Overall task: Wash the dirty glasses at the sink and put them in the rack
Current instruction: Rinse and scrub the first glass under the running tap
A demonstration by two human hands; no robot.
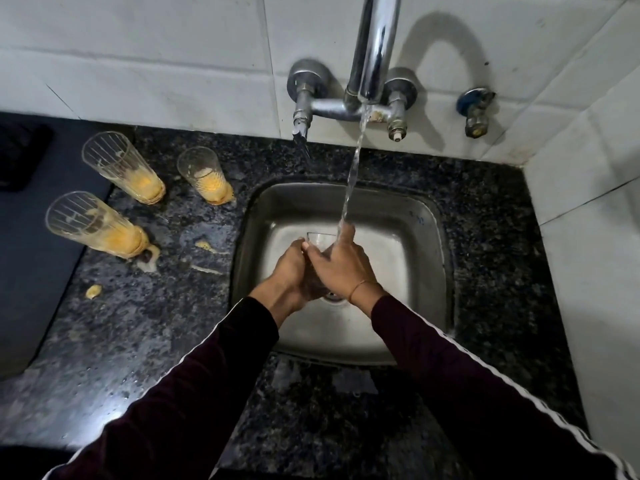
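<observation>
Both hands, left hand (pixel 292 268) and right hand (pixel 341 263), clasp one clear glass (pixel 320 241) under running water (pixel 351 181) at frame centre over the square steel sink (pixel 408 216), while three residue-coated ribbed glasses (pixel 123 168) stand upper left on speckled granite counter (pixel 145 323).

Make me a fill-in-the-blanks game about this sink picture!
1. Both hands hold one glass over the ____.
2. Water from the tap lands on the ____ hand.
3. ____ dirty glasses wait on the counter.
4. The gunk in those glasses is ____ in colour.

Missing words: sink; right; Three; yellow
</observation>
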